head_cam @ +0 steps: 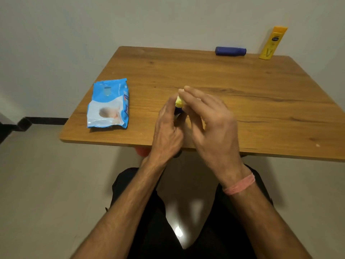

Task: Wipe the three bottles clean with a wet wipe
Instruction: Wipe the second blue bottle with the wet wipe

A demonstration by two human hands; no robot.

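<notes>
Both hands meet over the wood-grain bench (242,86): the left hand (168,128) grips a small yellow-capped bottle (179,102). The right hand (211,124) has fingers (190,92) curled over its cap, pinching a white wipe (180,90). A glossy blue wipes pack (109,103) lies flat to the left.

Wipes pack (108,104) sits on the table (242,101) around 9 o'clock, both hands at center; lying bottle (230,51) at 1 o'clock, standing bottle (273,43) just right of it.

A wooden bench (242,86) stands against a plain pale wall (93,25); glossy floor (37,184) below (one bright glare spot).
</notes>
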